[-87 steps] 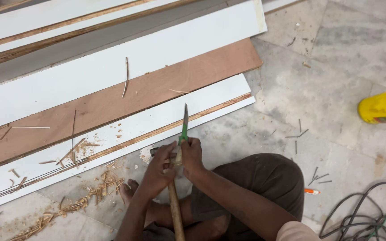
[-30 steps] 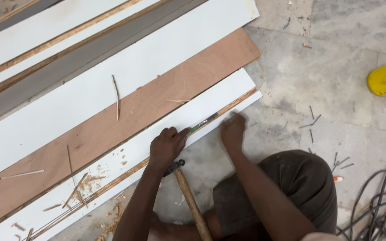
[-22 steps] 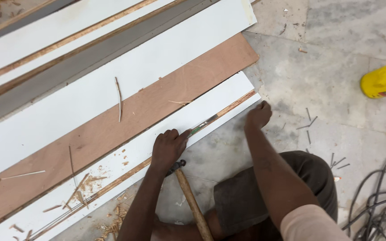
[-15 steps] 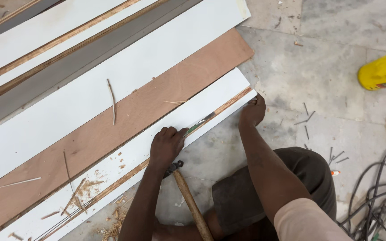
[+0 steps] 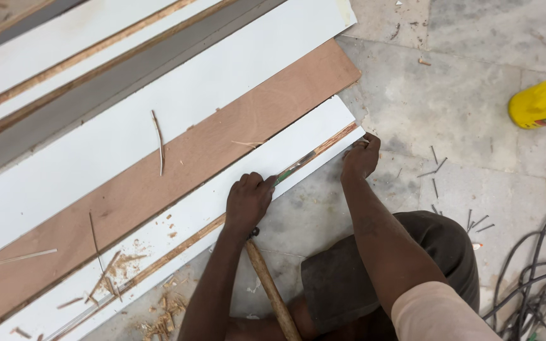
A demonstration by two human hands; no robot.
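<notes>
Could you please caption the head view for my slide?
Left hand presses chisel onto white board; right hand grips its end.

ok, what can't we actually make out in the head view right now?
- Tool blade: only a thin strip shows past the left hand; its type is unclear.
- Wooden handle: its head is hidden under the left hand, and its lower end is cut off by the bottom edge.
- Right hand: the fingers curl over the white board's end, so the grip underneath is hidden.
- Yellow container: cut off by the right edge.
- Cables: run out of frame.

Yellow container (image 5: 543, 101), perhaps labelled, upper right
</notes>
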